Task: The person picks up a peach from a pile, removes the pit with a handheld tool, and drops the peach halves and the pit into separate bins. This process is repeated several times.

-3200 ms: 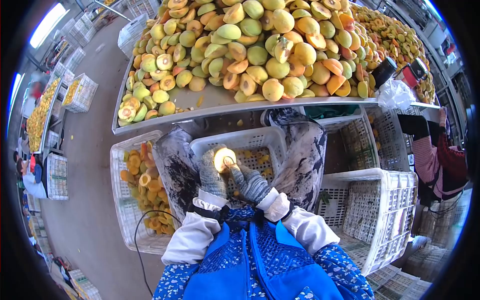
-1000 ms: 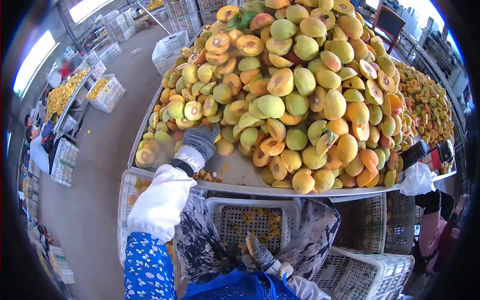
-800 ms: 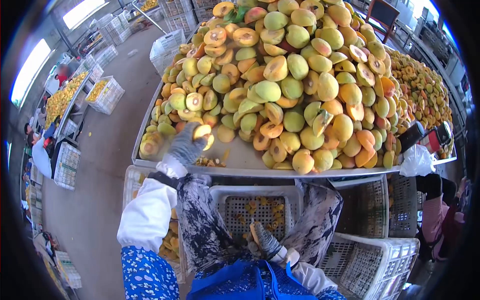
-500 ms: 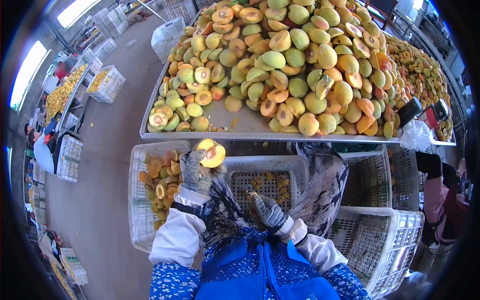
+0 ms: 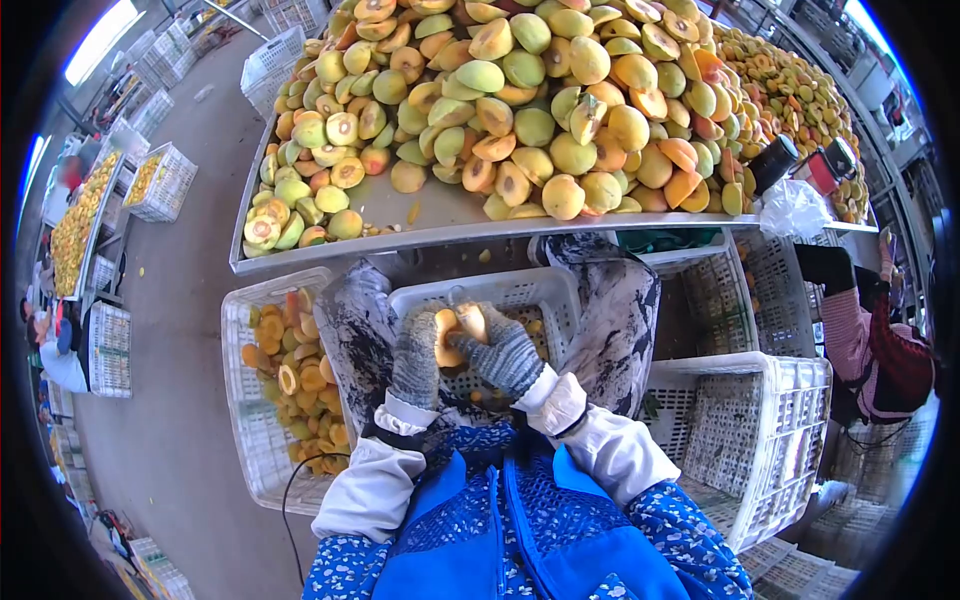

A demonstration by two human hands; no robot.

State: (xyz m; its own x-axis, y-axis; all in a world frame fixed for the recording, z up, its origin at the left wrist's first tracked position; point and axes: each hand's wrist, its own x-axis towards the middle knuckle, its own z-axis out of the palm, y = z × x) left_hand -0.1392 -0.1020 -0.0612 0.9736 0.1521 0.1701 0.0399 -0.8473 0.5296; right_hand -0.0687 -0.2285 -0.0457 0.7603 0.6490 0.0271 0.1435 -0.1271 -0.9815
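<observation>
My left hand (image 5: 415, 362), in a grey knitted glove, is closed around a yellow peach half (image 5: 446, 338) above the crate between my knees. Against the fruit, my gloved right hand (image 5: 508, 356) grips a small tan-handled tool (image 5: 470, 321); its working end is hard to make out. Both hands are almost touching. Below them, the white crate (image 5: 560, 290) holds small brownish pieces, partly hidden by my hands. Left of my leg stands a white crate (image 5: 240, 400) filled with peach halves (image 5: 292, 380).
A metal-edged table (image 5: 430, 236) in front carries a large heap of halved peaches (image 5: 520, 110). A clear plastic bag (image 5: 795, 208) hangs near its right corner. A white crate (image 5: 790, 450) stands at my right. Another person (image 5: 885, 350) sits far right; more people work at left.
My left hand has moved right and down with the peach half, from the left crate's edge to over the middle crate. My right hand has risen to meet it. The view has shifted.
</observation>
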